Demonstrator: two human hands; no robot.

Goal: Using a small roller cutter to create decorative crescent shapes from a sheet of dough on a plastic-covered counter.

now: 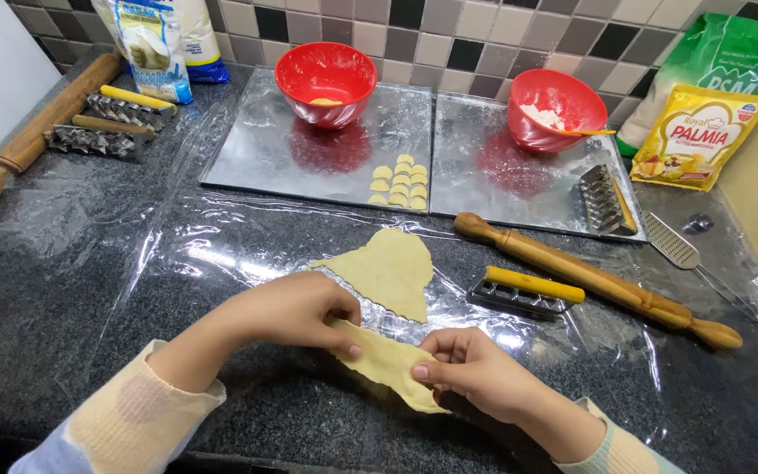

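Both hands work a strip of pale yellow dough (388,362) low over the plastic-covered dark counter (72,263); the left hand (296,309) is curled nearly closed, its thumb and fingertips pinching the strip's upper left end; the right hand (475,369) is likewise curled, fingers pressed onto the strip's right part, so the strip spans the gap between the two hands and runs on beneath the right one. Just beyond the left hand lies the larger sheet of dough (389,268), flat on the plastic, its near edge close to the strip. To the right of that sheet sit a yellow-handled metal cutter (524,292) and a wooden rolling pin (594,279); farther back, small cut dough pieces (401,183) lie on a metal tray (256,167).
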